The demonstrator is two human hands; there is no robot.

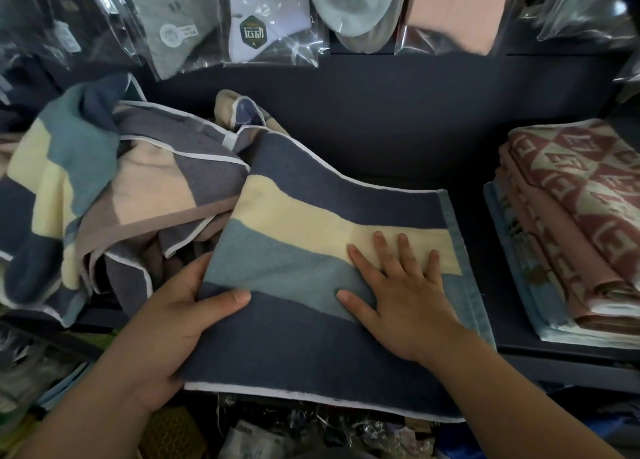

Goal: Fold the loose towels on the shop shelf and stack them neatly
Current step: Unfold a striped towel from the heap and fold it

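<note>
The striped towel [304, 237] lies flat on the dark shelf [398, 129] at the centre of the view. It shows bands of navy, cream and teal. Its white-bound near edge overhangs the shelf front at 6 o'clock. A paler blue layer shows along its 3 o'clock edge.

Left hand [166, 320]: positioned at 8 o'clock of the towel. It grips the towel's left edge, with the thumb on top of the navy band and the fingers curled underneath, out of sight.

Right hand [408, 302]: positioned on the towel's right half, towards 4 o'clock. The palm is down and the fingers are straight and spread. It presses flat on the cloth and grasps nothing. The fingertips reach the cream band.

Loose pile [121, 181]: unfolded towels in the same colours, heaped at 9 o'clock. The pile touches the striped towel's left edge and part of it is tucked beneath.

Folded stack [571, 216]: located at 3 o'clock on the same shelf, apart from the striped towel. Red-and-cream patterned towels lie on top and a pale blue one is at the base.

Clear plastic packets [266, 18]: these hang in a row at 12 o'clock, above the shelf back, and hold grey, white, pale green and pink textiles.

Mixed goods [311, 434]: located below the shelf at 6 o'clock, too blurred to identify.
</note>
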